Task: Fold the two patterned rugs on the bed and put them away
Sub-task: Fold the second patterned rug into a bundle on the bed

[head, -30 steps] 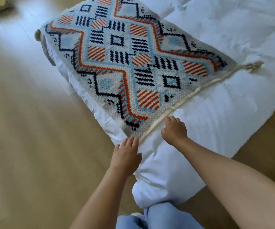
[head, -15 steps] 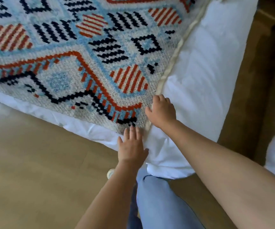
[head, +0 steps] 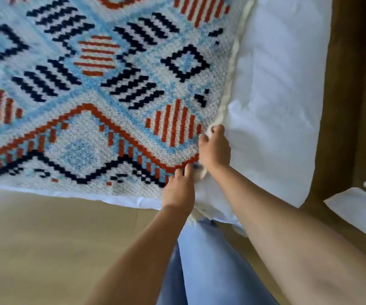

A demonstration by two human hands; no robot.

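Compared with a second ago, the near corner of the patterned rug (head: 89, 119) is now taken hold of: its cream border (head: 232, 69) is pinched by the right hand (head: 215, 148), fingers curled round it, where before that hand was only held beside it. The left hand (head: 178, 190) is laid on the corner with fingers straight and together, pressing rather than gripping. The first fold is judged to be just starting. The rug is spread flat on the white bedding (head: 276, 106), at the bed's near edge. Counted: one rug in view — the second is not seen — and two hands.
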